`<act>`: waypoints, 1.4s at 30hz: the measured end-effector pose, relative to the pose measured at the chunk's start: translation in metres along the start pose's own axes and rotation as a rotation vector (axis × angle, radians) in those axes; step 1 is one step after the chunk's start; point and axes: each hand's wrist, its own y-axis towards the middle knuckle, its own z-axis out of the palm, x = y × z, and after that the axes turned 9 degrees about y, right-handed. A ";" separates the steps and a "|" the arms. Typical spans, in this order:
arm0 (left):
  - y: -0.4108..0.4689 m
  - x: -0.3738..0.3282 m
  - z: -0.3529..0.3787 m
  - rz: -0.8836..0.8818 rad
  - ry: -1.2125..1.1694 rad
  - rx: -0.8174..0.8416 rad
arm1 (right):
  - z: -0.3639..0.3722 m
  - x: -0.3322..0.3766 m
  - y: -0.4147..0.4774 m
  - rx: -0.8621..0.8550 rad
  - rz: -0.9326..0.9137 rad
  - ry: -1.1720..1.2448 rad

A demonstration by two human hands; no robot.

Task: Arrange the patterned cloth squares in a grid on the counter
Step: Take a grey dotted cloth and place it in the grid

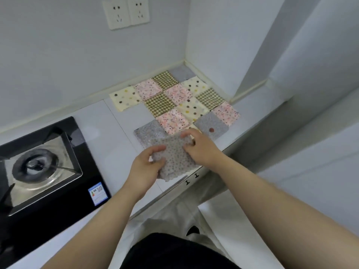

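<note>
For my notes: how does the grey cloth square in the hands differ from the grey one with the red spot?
The held grey square is gripped by the left hand and right hand near the front edge of the counter; the red-spot grey square lies flat in the grid. The held grey square shows only small dots; the red-spot grey square adds one dark red spot. Both are grey, finely dotted.

Pale wall (58,55) with two sockets (118,15) above a black stove (38,167).
</note>
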 end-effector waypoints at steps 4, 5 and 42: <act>0.006 0.002 0.008 0.001 0.053 -0.085 | -0.005 -0.002 0.025 0.125 -0.045 -0.120; 0.009 0.003 0.007 0.004 0.083 -0.100 | -0.004 -0.003 0.032 0.156 -0.041 -0.128; 0.185 0.058 -0.035 -0.164 0.865 -0.262 | 0.070 -0.042 0.235 0.325 -0.139 -0.512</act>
